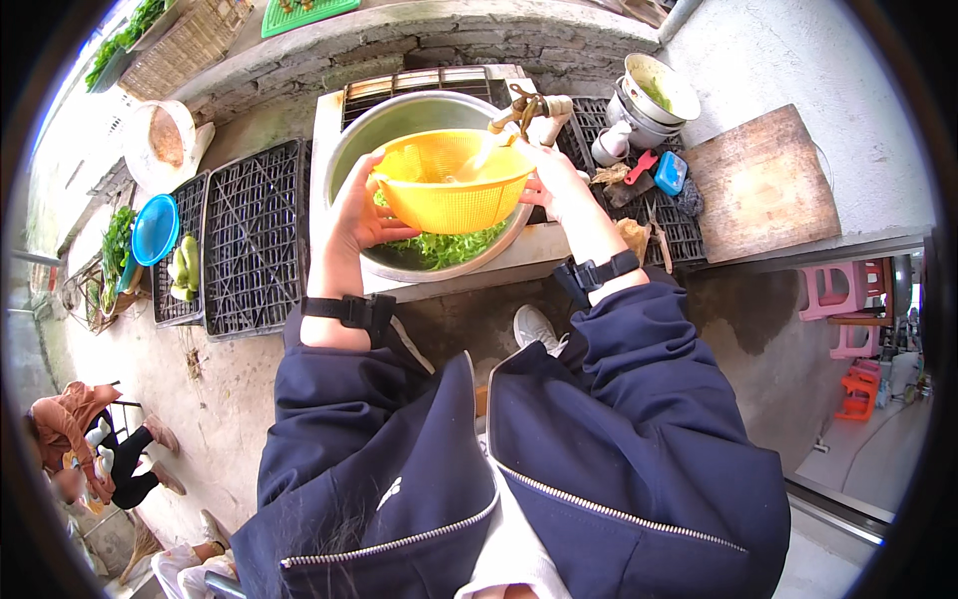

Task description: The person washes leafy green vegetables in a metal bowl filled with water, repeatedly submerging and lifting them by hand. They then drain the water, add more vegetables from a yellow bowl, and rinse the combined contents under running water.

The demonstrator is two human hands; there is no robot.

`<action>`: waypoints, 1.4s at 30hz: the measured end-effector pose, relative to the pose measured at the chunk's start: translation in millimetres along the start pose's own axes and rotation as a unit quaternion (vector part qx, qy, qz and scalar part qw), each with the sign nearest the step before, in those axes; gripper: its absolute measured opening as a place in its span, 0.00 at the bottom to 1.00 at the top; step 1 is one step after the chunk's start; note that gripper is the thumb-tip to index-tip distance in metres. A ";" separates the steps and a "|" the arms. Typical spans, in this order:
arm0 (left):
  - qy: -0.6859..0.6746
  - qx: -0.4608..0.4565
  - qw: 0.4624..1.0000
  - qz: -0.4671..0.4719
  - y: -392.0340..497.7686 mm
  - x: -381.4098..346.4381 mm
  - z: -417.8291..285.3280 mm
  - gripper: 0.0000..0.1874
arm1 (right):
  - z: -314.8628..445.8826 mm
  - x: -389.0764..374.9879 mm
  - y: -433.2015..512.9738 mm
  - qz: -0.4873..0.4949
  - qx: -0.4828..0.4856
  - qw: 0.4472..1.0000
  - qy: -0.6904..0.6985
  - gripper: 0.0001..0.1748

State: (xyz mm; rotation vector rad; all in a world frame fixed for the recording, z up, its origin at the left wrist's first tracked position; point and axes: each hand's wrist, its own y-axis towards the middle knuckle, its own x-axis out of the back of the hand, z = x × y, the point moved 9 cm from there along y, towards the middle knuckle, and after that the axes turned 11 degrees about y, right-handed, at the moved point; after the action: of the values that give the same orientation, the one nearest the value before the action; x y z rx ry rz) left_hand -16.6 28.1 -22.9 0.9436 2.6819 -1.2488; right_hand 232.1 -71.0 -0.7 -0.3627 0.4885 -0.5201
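A yellow plastic colander (456, 195) is held between both hands under a brass tap (516, 112), with water running into it. My left hand (367, 206) grips its left side, fingers spread beneath the rim. On its right side, my right hand (552, 180) holds the rim close to the tap. Below the colander stands a large metal basin (374, 120) with leafy greens (449, 248) inside. Whether the colander touches the basin cannot be told.
Black plastic crates (254, 239) stand left, one bearing green-white gourds (184, 268) and a blue basin (156, 230). Stacked pots (658, 90), scissors (658, 232), a blue box (670, 174) and a wooden cutting board (763, 183) lie right. People (82, 442) sit at lower left.
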 end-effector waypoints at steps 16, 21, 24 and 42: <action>-0.005 -0.070 0.994 -0.080 92.9 11.4 48.3 0.22 | 23.4 14.3 -21.5 -0.026 0.303 0.950 -0.071 0.29; -0.062 -0.185 0.965 -0.177 68.5 24.3 16.2 0.21 | -4.2 14.4 -6.5 -0.056 0.207 0.976 -0.036 0.35; -0.068 -0.297 0.939 -0.158 35.3 11.9 -12.3 0.22 | -15.1 6.9 0.4 -0.070 0.155 0.985 0.012 0.34; 0.046 -0.010 0.998 -0.031 50.7 -10.8 40.2 0.27 | 11.8 34.5 -19.7 -0.081 0.204 0.953 -0.207 0.29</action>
State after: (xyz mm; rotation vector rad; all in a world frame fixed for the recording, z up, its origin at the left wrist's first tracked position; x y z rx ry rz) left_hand 11.0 19.1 -81.8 0.9441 2.8084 -1.2177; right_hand 256.9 -103.5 5.8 -0.1059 -0.0604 -0.6684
